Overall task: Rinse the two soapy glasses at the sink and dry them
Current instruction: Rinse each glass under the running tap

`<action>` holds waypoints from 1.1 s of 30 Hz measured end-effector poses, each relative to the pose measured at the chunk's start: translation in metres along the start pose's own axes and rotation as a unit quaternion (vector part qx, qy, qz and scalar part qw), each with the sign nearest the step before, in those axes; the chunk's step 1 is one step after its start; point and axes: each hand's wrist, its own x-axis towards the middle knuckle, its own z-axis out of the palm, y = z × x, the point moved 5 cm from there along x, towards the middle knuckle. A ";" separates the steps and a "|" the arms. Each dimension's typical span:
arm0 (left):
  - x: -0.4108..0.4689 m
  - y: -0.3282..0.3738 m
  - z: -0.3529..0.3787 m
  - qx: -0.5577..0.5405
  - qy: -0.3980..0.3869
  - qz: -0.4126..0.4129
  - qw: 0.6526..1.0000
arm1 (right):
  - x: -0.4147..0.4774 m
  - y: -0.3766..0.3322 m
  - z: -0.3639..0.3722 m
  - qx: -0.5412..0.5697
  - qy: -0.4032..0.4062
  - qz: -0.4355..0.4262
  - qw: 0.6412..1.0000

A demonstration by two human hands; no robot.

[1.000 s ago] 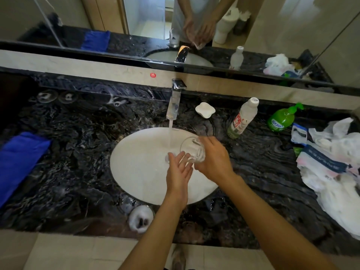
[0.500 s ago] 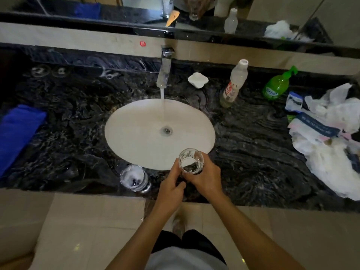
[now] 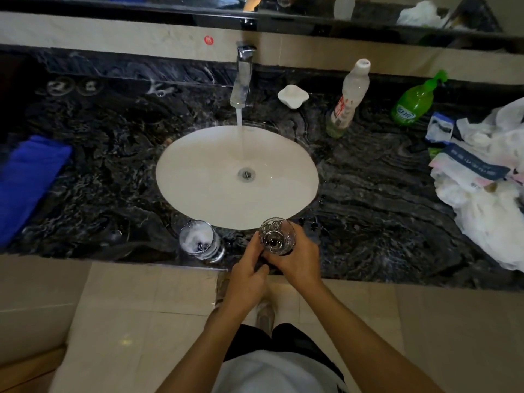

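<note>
The glass (image 3: 277, 236) is gripped round its wall by right hand (image 3: 297, 259); hold of left hand (image 3: 246, 268) cannot be told. Judged slippery, brittle: mid-wall hold advised.

Bathroom: marble vanity (image 3: 382, 194), basin (image 3: 198, 177), mirror (image 3: 368, 9).

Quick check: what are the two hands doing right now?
Left hand: holding the clear glass, fingers curled at its lower part.
Right hand: holding the same glass, wrapped round its side.
</note>
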 end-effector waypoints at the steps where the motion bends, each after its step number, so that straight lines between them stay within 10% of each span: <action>1: -0.001 0.000 -0.001 0.003 -0.001 -0.004 1.000 | 0.000 0.002 0.001 0.003 -0.001 0.000 1.000; 18: -0.080 0.071 -0.141 0.151 0.178 0.121 0.965 | -0.060 -0.086 0.039 0.019 0.038 -0.170 0.984; 33: -0.013 -0.004 -0.166 0.112 0.002 0.004 0.994 | -0.024 -0.054 0.145 0.012 -0.032 -0.008 0.999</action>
